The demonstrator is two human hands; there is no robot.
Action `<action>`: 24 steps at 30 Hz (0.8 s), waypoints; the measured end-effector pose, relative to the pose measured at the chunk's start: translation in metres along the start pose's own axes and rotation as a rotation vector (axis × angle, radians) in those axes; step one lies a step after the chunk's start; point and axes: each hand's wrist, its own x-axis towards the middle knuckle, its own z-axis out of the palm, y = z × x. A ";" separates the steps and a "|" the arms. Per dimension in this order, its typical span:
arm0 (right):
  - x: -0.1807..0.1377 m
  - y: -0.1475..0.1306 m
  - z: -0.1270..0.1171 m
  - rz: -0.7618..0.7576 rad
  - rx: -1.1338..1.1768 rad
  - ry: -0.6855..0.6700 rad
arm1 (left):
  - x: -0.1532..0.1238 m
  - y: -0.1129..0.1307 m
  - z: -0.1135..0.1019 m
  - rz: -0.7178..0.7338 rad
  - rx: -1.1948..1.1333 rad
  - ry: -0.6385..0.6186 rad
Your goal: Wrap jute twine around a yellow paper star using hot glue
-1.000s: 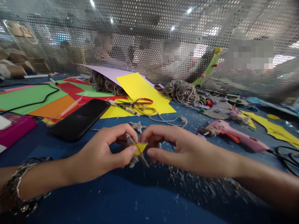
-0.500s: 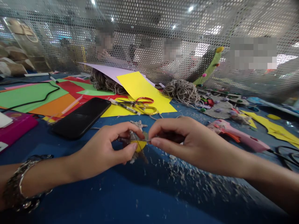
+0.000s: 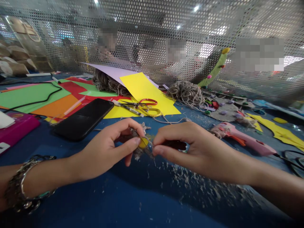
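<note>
At the middle of the head view, my left hand [image 3: 106, 150] is closed in a pinch on a small yellow piece [image 3: 143, 142] with grey yarn around it. My right hand [image 3: 192, 147] has thumb and forefinger pressed together on the end of a grey yarn strand [image 3: 149, 141] that runs over from the yellow piece. Frayed grey yarn ends [image 3: 145, 127] stick out above and below the piece. My left fingers hide part of it. Another length of yarn [image 3: 171, 122] lies on the table just behind my right hand.
A black phone [image 3: 84, 118] and scissors [image 3: 148, 107] lie behind my hands, near coloured paper [image 3: 152, 91]. A yarn bundle [image 3: 186, 92] stands at the back, a pink glue gun [image 3: 247, 139] on the right. Grey scraps [image 3: 201, 180] litter the blue table [image 3: 114, 202].
The strand between my hands now curves over the yellow piece, and more of that piece shows. My right fingertips have dropped slightly. The yarn behind my right hand shows more.
</note>
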 end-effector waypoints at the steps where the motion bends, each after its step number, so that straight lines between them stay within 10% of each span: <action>1: 0.000 0.001 0.000 0.009 0.013 -0.007 | 0.000 -0.001 0.000 -0.006 -0.030 -0.010; 24: 0.004 0.004 0.005 0.019 -0.147 0.011 | 0.002 0.004 0.010 -0.251 -0.083 -0.183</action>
